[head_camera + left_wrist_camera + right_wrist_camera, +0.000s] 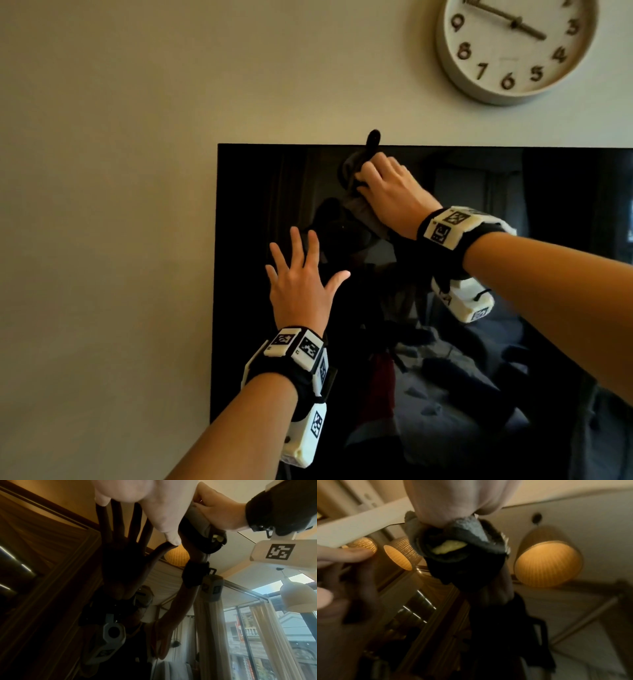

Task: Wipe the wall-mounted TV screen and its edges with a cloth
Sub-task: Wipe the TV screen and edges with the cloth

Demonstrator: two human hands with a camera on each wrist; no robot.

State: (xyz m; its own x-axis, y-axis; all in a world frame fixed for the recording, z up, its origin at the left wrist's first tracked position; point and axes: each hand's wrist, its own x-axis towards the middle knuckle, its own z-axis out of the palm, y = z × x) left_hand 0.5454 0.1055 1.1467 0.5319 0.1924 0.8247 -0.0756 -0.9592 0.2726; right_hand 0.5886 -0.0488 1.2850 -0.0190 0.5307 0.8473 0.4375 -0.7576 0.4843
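The black wall-mounted TV (479, 192) fills the right and lower part of the head view; its glossy screen mirrors the room. My right hand (383, 185) grips a dark grey cloth (352, 168) bunched against the screen just under the top edge, and a tip of the cloth sticks up past that edge. In the right wrist view the cloth (465, 534) shows beneath my palm. My left hand (301, 274) lies flat on the screen near its left edge, fingers spread and straight. The left wrist view shows the thumb (164, 527) touching its own reflection.
A round white wall clock (513, 44) hangs above the TV at the upper right. Bare beige wall (102, 205) extends left of and above the TV. Reflected in the screen are lamps, curtains and a window.
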